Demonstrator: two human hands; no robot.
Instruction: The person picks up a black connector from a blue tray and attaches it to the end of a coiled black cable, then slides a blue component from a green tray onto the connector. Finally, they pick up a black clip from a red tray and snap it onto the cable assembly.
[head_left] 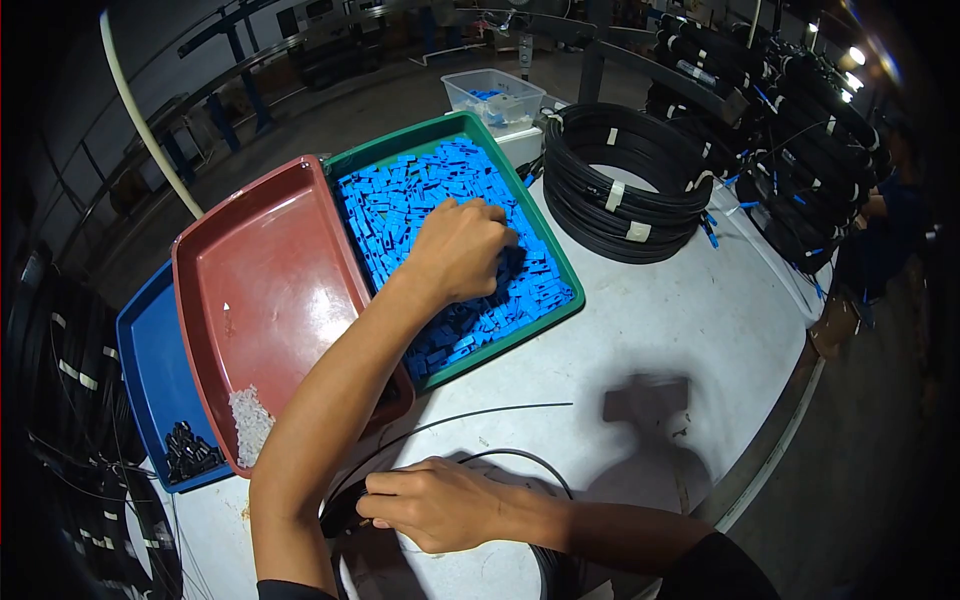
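Note:
My left hand (465,248) reaches into the green tray (575,298), its fingers curled down among many small blue connector pieces (385,215). Its fingertips are hidden, so what it grips cannot be made out. Lower down, my right hand (430,503) is closed around a thin black cable (345,500) at the near part of the white table (620,310). One stretch of the cable curves above this hand toward the right, and coiled loops lie beneath it.
The red tray (270,250) holds clear pieces (250,425); the blue tray (150,370) holds black pieces (190,452). A clear bin (495,100) and a large black cable coil (625,190) stand behind. More coils hang right, near a person (880,220).

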